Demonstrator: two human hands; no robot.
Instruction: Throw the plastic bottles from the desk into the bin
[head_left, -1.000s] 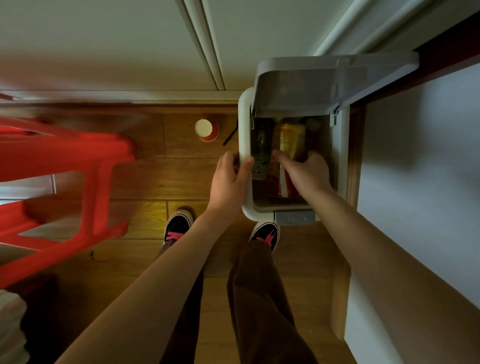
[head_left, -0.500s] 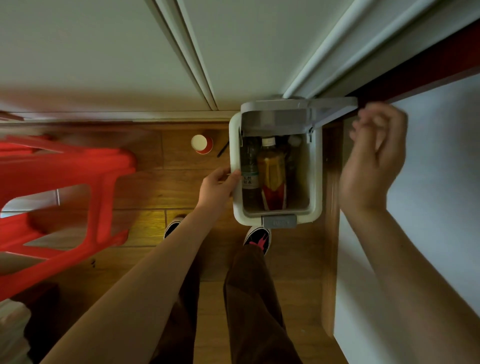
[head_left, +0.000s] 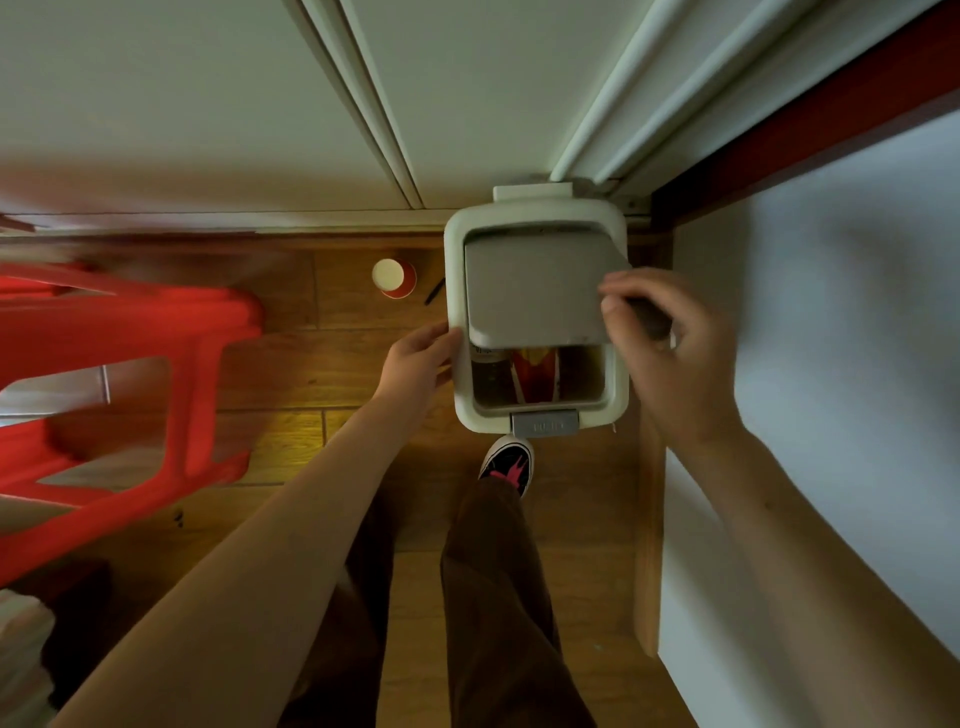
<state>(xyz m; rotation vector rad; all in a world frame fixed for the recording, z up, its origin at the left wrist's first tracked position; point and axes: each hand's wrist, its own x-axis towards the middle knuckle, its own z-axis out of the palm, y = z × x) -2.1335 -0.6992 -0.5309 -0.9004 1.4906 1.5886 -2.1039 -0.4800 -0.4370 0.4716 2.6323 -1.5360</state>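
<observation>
Closest to the camera are the person's 2 legs in brown trousers, with 1 shoe (head_left: 506, 461) planted just in front of the bin (head_left: 457, 384). The white counter (head_left: 831, 415) runs along the bin's right side, and no bottles show on the part of it in view. The left hand (head_left: 415, 358) rests against the bin's left wall, fingers loosely curled and touching the rim, steadying it by the look of it. The right hand (head_left: 670, 338) is pinched on the right edge of the grey lid (head_left: 535, 291), which is tilted down over most of the opening. In the gap left at the bin's near end, 2 bottles (head_left: 535, 371) can be seen lying inside, 1 dark and 1 with a red and yellow label. Left of the bin on the wooden floor stands a red paper cup (head_left: 395, 276), and well left of that a red stool (head_left: 130, 374). Judging by this, the throwing is done and only shutting the lid is left
</observation>
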